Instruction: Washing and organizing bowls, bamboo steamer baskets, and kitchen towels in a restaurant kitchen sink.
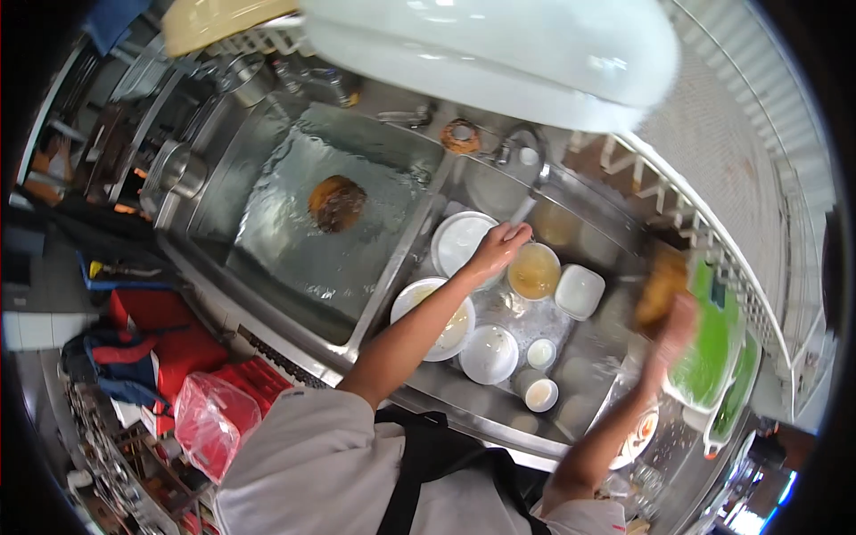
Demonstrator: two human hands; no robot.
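My left hand (pixel 503 247) reaches over the right basin (pixel 568 200), its fingers closed around a faucet hose end or spout (pixel 523 208); the exact part is partly hidden. White bowls (pixel 489 354) and a bowl of yellowish liquid (pixel 533 271) stand below it, beside a square white dish (pixel 580 292). Small white cups (pixel 540 394) sit nearer me. My right hand (pixel 675 328) is blurred at the basin's right side, against a brownish-orange object (pixel 662 284), perhaps a scrubbing pad; its grip is unclear.
The left basin (pixel 294 267) holds water with a round brown object (pixel 337 204) in it. A large white tub (pixel 495 60) overhangs the back. Green containers (pixel 705 341) and a plate with food scraps (pixel 638 435) lie at the right. A red crate (pixel 251 384) stands at the left.
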